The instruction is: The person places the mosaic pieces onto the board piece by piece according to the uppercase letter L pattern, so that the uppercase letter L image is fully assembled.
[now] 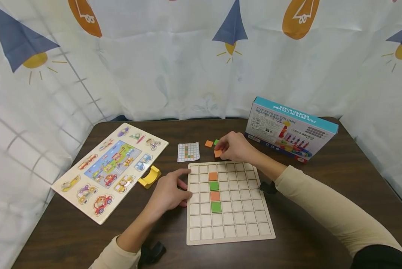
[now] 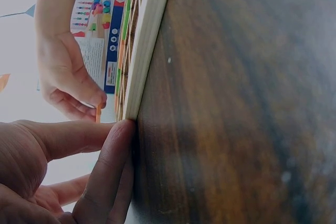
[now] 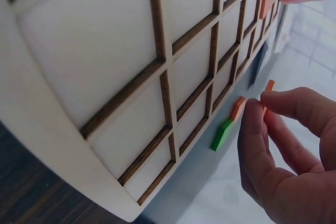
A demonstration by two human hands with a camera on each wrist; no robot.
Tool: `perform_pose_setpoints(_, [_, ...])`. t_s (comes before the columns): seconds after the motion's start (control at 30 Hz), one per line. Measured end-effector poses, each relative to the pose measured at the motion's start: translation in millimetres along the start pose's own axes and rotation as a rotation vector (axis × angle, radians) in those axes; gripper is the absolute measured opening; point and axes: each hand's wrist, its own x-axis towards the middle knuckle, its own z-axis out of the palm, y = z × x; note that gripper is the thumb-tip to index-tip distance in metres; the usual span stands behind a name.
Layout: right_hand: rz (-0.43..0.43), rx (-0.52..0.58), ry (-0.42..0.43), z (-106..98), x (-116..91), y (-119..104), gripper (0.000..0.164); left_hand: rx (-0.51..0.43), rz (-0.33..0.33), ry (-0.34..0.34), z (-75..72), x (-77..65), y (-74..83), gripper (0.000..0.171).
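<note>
The orange tile (image 1: 217,153) sits pinched between the thumb and fingers of your right hand (image 1: 236,145), just beyond the far edge of the gridded board (image 1: 237,206); near it lie a loose orange piece (image 1: 209,143) and a green piece (image 1: 215,142). Your left hand (image 1: 169,191), well apart from the right, rests extended fingers against the board's left edge. You look to be fetching a tile for the third column, where four alternate orange and green; the next move probably calls for lowering it flat and square into a cell, perhaps guided by the printed card (image 1: 188,152). Farther right, the box (image 1: 288,130) reads "FIVE SETS OF COLUMN BEADED BOXES", repeated upside down on top; its smaller print is illegible.
</note>
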Motion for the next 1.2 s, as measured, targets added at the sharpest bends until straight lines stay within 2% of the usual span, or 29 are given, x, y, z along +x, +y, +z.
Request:
perform_pose_setpoints(0.63, [0.008,0.020,-0.021,-1.1,-23.3,-5.5,0.020,0.014,-0.010,0.000,-0.1,1.9,0.2,0.071])
perform_pose_setpoints(1.2, [0.028,0.043,-0.061,14.3,-54.8,-15.8,0.020,0.002,-0.017,-0.009,-0.1,1.9,-0.1,0.072])
